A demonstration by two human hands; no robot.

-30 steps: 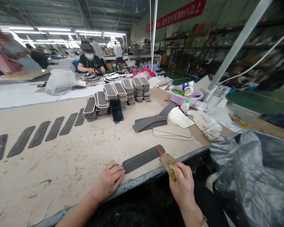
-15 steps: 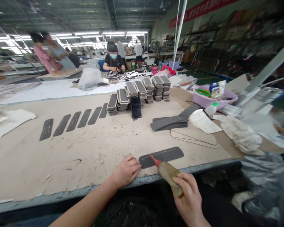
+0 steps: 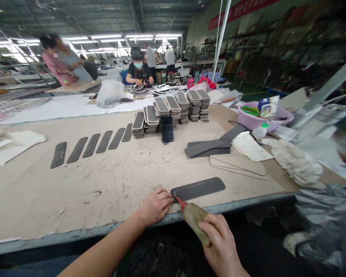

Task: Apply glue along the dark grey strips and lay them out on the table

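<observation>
The left hand (image 3: 156, 206) is resting on the tabletop (image 3: 103, 184) near its front edge, fingers curled and pressing down at the 9 o'clock end of a dark grey strip (image 3: 198, 188), pinning it flat rather than gripping it. The right hand (image 3: 219, 246) is closing around a squeeze bottle (image 3: 194, 219) with a red nozzle, tilted so that the tip is pointing toward 10 o'clock and meeting the strip's near corner, just beside the left fingertips; whether the tip is truly touching the strip is hard to tell from this angle. The strip is lying flat, running from 9 to 3 o'clock along the front of the tabletop.

At 12 o'clock from the strip, a loose pile of grey strips (image 3: 208, 147) is sitting beside pale cut-out shapes (image 3: 239, 164) and a printed sheet (image 3: 251, 147). Farther toward 12, stacks of grey pieces (image 3: 173, 109) are standing in rows, with a dark phone (image 3: 167, 129) propped against them. A row of single strips (image 3: 92, 145) is lying toward 10 o'clock. At 2 o'clock, a pink basin (image 3: 265, 117) is holding small items, and a crumpled white cloth (image 3: 296, 163) is lying near it. Other people are working at the far tables.
</observation>
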